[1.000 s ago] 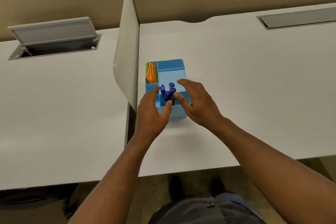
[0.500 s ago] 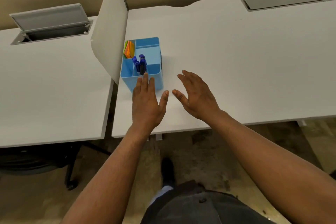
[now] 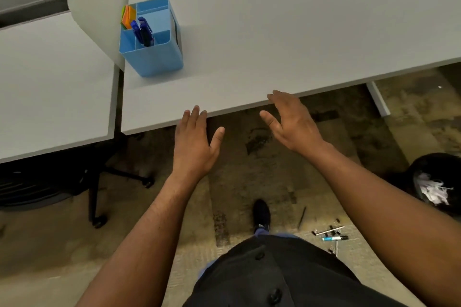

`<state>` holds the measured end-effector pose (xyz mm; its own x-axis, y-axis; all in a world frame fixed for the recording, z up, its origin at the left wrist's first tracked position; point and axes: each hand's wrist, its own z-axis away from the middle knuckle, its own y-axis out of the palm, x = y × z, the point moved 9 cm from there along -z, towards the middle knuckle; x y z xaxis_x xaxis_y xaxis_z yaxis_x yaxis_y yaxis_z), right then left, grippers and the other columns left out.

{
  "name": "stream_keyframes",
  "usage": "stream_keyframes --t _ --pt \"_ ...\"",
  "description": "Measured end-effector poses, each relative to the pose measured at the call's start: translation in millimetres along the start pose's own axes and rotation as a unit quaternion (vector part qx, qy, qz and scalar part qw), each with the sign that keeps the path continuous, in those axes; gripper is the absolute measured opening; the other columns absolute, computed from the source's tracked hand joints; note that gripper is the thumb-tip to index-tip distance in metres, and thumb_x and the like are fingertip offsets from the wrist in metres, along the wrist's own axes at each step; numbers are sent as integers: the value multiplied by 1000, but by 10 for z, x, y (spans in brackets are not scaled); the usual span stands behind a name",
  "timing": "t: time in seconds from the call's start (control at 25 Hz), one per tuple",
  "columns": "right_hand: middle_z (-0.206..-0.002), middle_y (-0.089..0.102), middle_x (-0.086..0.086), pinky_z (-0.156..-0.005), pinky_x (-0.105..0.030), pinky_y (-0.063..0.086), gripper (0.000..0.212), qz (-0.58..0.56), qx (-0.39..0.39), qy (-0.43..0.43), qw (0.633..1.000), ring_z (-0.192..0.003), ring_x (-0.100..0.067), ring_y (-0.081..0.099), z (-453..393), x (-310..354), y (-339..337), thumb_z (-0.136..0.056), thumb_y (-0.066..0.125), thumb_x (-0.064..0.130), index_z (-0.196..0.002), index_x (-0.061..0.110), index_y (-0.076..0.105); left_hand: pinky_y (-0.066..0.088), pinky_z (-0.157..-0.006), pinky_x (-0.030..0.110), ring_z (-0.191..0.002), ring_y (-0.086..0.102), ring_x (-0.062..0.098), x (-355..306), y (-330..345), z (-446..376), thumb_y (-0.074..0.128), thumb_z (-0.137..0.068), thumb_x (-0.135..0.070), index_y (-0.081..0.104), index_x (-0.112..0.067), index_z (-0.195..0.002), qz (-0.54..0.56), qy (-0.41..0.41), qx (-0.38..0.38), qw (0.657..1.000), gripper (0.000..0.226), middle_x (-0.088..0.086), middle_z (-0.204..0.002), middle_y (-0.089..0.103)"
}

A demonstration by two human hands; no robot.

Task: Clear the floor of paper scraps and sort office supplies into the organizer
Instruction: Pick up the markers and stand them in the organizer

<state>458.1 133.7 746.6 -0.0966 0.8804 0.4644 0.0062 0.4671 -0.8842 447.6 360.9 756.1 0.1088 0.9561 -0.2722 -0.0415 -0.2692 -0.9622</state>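
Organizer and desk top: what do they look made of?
The organizer looks like moulded plastic: an even light blue, matt to satin walls, thin dividers, rounded corners. The desk top looks like white laminate over board: a flat, uniform matt face with a thin square edge. The core cannot be seen, so that part is a guess.

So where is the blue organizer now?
The blue organizer stands on the white desk, upper left in the head view, beside the white divider panel.
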Motion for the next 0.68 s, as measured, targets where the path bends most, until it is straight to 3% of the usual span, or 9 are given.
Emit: stream_keyframes --t 0.36,0.68 --pt "-138 53 -11 -110 -39 33 50 34 -33 56 997 -132 -25 42 2010 -498 -238 -98 45 47 -131 10 55 27 -117 45 -137 39 31 -384 517 1505 51 -95 -43 48 -6 -137 37 81 38 995 56 14 -143 49" --pt "-120 64 -12 -100 -39 43 35 5 -95 153 984 -116 -29 55 3539 -1124 -616 -99 50 33 -115 7 65 31 -115 42 -135 41 27 -1108 881 2484 56 -94 -37 50 -9 -135 109 129 97 981 50 12 -140 53"
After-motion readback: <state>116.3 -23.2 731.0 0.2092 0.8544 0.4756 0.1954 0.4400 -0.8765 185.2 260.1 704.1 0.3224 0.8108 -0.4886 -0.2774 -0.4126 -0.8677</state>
